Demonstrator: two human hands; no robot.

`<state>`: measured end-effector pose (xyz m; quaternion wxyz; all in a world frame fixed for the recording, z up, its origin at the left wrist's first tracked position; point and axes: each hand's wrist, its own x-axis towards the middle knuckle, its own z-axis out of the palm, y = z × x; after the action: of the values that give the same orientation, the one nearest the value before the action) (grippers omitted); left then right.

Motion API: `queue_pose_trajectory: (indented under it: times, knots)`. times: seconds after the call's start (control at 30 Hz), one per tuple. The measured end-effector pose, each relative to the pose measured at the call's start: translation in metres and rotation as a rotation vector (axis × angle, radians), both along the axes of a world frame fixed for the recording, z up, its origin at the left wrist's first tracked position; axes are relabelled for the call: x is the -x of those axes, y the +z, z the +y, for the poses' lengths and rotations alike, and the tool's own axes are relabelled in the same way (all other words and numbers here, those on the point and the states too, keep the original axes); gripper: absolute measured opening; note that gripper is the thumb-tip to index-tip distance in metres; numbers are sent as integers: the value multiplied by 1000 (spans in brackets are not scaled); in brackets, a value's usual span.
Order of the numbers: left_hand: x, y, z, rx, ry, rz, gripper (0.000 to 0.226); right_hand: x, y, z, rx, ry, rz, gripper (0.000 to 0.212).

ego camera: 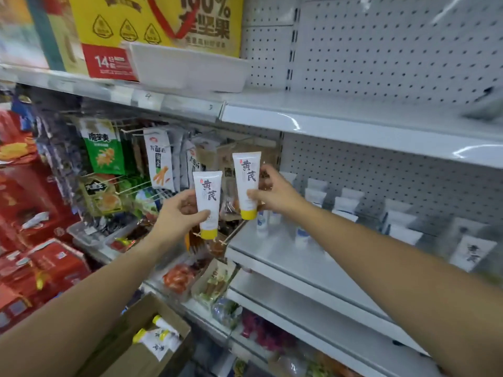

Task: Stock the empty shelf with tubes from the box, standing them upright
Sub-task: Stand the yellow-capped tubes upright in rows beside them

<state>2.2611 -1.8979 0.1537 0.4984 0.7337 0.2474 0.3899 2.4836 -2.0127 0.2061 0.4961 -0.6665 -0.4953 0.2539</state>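
Note:
My left hand (pixel 177 213) grips a white tube with a yellow cap (pixel 208 202), cap down, in front of the snack racks. My right hand (pixel 275 193) holds a second identical tube (pixel 247 183), cap down, a little higher, at the left end of the white shelf (pixel 299 257). Several white tubes (pixel 345 204) stand upright along the back of that shelf. A cardboard box (pixel 141 346) at the bottom left holds more tubes (pixel 158 336) lying flat.
A perforated white back panel (pixel 408 175) closes the shelf behind. Above is another white shelf (pixel 353 118) with a white tray (pixel 190 68) and a yellow carton (pixel 152 20). Hanging snack packs (pixel 104 148) and red boxes (pixel 30 219) fill the left.

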Motion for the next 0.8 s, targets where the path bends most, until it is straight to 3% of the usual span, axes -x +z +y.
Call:
queue_pose_trajectory:
  times: [0.3, 0.47, 0.8]
  knots:
    - [-90, 15, -75, 14, -243, -50, 39, -46, 28, -125, -23, -237, -6, 42]
    - [-140, 19, -131, -14, -377, -64, 41, -71, 38, -197, -42, -348, -26, 48]
    - [-232, 19, -253, 9, -473, -71, 42, -142, 28, -347, -35, -501, -69, 43]
